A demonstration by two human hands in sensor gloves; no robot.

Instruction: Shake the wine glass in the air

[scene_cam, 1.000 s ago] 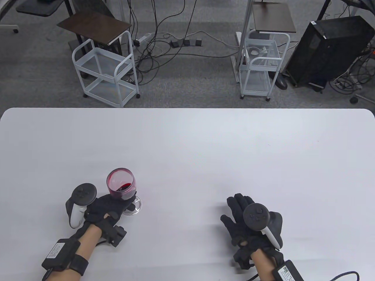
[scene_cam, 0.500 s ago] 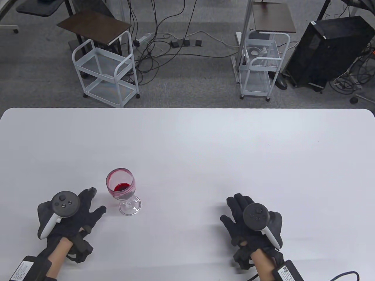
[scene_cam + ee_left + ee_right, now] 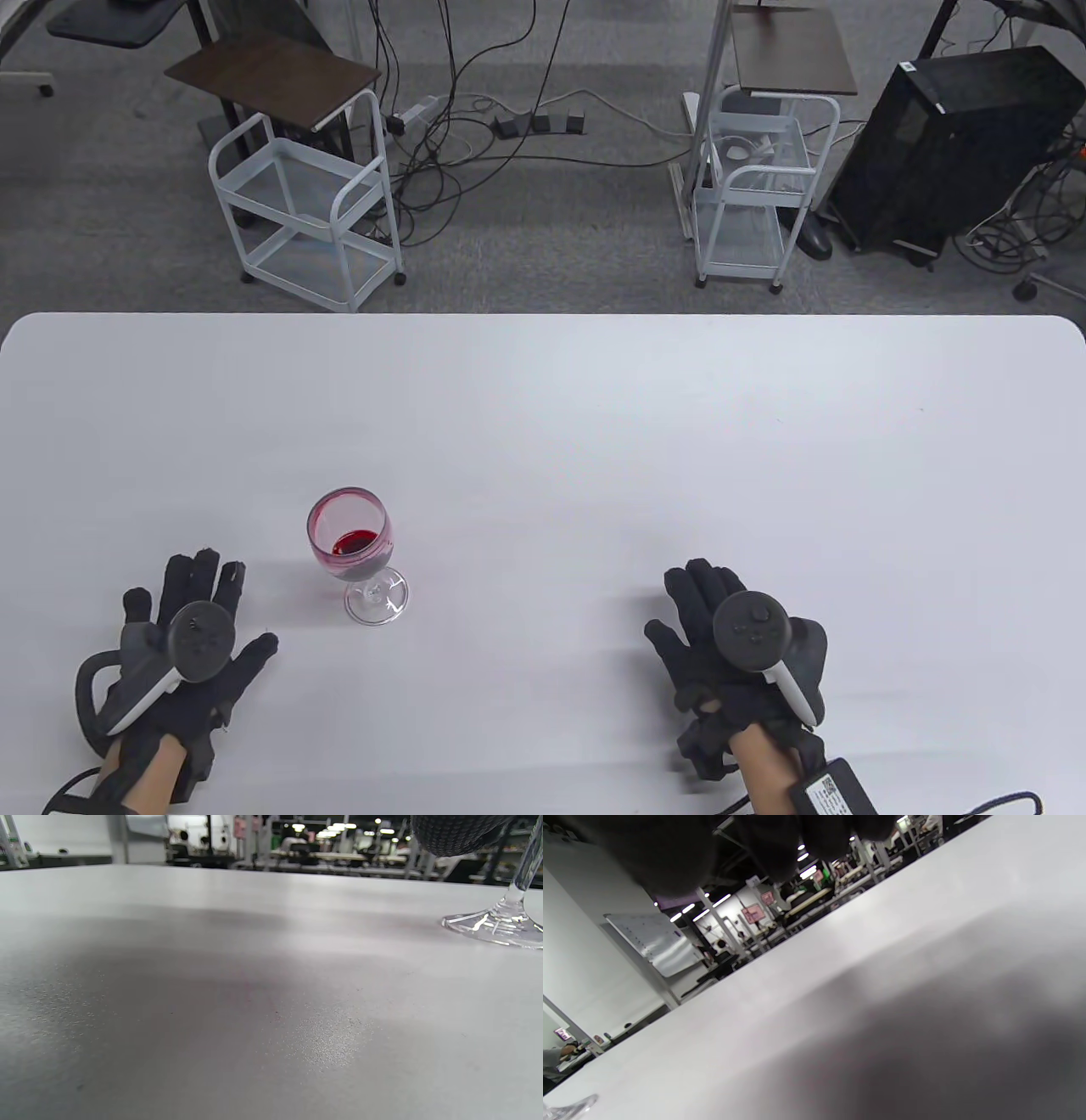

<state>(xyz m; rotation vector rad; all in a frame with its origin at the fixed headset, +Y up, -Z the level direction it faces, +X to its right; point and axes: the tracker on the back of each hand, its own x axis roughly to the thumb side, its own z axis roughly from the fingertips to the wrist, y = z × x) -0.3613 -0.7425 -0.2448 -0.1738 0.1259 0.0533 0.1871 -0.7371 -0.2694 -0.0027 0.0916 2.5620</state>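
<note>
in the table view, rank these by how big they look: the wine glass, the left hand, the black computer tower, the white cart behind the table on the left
1. Black computer tower
2. White cart, close behind it; both stand farther from the camera
3. Left hand
4. Wine glass

- Setting: lab or office workspace.
- Grey carpet floor (image 3: 543,255) strewn with black cables (image 3: 458,144) and power strips.
- Two white wire utility carts (image 3: 310,204).
- Black computer tower (image 3: 942,144).
- Wrist views: ceiling strip lights (image 3: 689,908), whiteboard (image 3: 655,942), rows of benches.
</note>
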